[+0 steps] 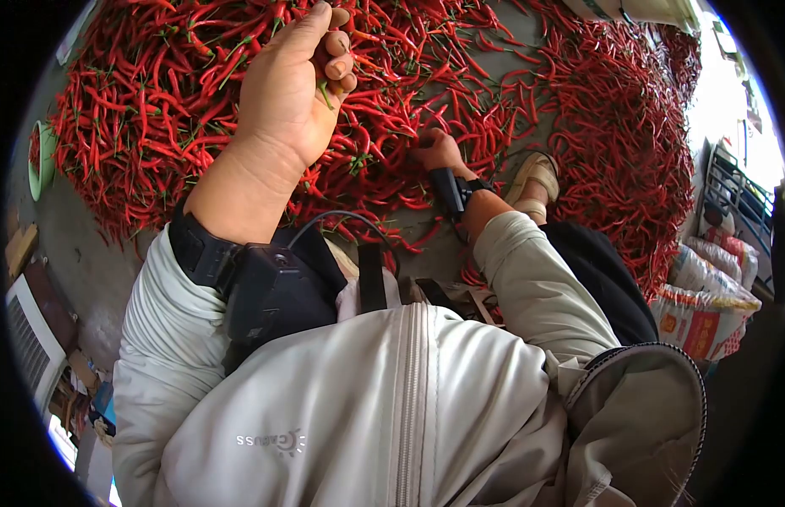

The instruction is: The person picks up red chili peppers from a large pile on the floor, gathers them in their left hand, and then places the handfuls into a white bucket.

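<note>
My left hand [295,89] is raised above a large heap of red chili peppers [156,127]. Its fingers are curled inward, and a green chili stem [326,95] sticks out from under them. Lower and to the right, my right hand [440,152] reaches down to the heap's near edge. Its fingers are bent among the peppers, their tips partly hidden, so what they grip cannot be made out. Black devices are strapped to both wrists; a cable runs from the left one [274,283].
A second pile of red chilies [620,127] spreads to the right, beyond my sandalled foot [536,182]. Printed sacks [705,317] stand at the far right. A pale green basin [44,160] is at the left edge, and a whitish container [637,10] at the top right.
</note>
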`<state>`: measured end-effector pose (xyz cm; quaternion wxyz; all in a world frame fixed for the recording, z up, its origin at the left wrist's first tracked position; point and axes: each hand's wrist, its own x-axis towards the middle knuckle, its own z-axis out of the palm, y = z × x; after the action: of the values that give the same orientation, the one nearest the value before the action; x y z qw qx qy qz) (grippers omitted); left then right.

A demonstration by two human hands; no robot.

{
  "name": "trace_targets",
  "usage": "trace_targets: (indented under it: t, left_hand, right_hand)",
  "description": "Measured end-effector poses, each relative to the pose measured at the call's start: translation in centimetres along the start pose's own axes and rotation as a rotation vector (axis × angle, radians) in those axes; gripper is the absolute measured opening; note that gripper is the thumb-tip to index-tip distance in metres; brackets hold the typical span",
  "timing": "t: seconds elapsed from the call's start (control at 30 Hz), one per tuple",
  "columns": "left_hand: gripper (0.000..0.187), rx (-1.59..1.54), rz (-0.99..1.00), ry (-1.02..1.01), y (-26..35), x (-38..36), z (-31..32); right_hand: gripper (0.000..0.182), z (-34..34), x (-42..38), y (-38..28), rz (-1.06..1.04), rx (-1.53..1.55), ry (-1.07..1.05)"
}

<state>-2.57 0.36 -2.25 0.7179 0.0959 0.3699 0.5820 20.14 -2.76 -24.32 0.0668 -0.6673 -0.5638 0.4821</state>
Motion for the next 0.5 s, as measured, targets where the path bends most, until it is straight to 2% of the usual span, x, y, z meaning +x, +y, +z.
trace_targets:
  t: [0.1,0.17,0.23,0.27,0.33,0.37,0.43,0.5]
  left_hand:
    - [0.017,0.006,0.004,-0.006,0.0,0.1,0.2]
    - [0.017,0.02,0.014,0.009,-0.1,0.1,0.3]
    - [0.017,0.041,0.024,0.019,-0.2,0.1,0.5]
    - [0.018,0.063,0.038,0.028,-0.2,0.2,0.6]
    - [0.018,0.069,0.024,0.045,-0.4,0.3,0.7]
    - [0.018,0.075,0.011,0.062,-0.5,0.4,0.8]
    - [0.018,0.073,0.004,0.063,-0.7,0.7,0.7]
    - [0.019,0.072,-0.002,0.067,-0.8,0.9,0.8]
  right_hand:
    - [0.039,1.4,-0.5,0.5,-0.014,0.043,0.005]
    - [0.04,1.3,-0.6,0.5,-0.006,0.048,-0.072]
    - [0.033,0.9,-1.3,0.3,0.096,0.292,-0.089]
    - [0.033,0.4,-1.6,0.0,0.096,0.292,-0.087]
    - [0.024,-1.0,-2.3,-0.7,0.007,0.512,-0.077]
    - [0.024,-1.4,-2.7,-1.3,0.007,0.511,-0.072]
    - [0.019,-2.0,-3.5,-2.1,-0.107,0.945,-0.079]
    - [0.021,-2.5,-3.7,-2.3,-0.118,0.968,-0.108]
